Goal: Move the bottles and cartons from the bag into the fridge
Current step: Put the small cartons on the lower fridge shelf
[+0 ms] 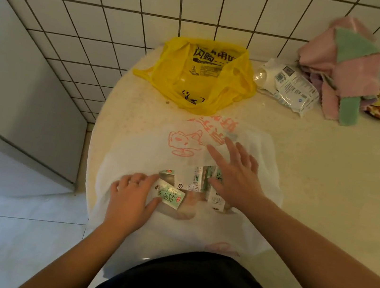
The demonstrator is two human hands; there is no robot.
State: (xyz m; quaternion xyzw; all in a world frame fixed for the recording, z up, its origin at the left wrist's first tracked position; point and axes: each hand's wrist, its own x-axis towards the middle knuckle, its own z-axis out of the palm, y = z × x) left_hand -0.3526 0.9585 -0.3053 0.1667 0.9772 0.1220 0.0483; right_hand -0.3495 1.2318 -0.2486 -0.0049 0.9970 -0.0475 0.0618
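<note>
A white plastic bag (149, 142) with red print lies open on the counter in front of me. Several small green-and-white milk cartons show in its mouth. My left hand (132, 195) grips one carton (171, 194) at the bag's left side, thumb under it and fingers above. My right hand (235, 173) hovers over the other cartons (218, 188) with fingers spread and straight, touching or just above the bag's upper layer. No bottle is in sight.
A crumpled yellow bag (202, 76) lies behind the white one near the tiled wall. A white packet (290, 85) and a pile of pink and green cloths (345, 69) sit at the back right. The fridge (19, 82) stands left of the counter (328, 178).
</note>
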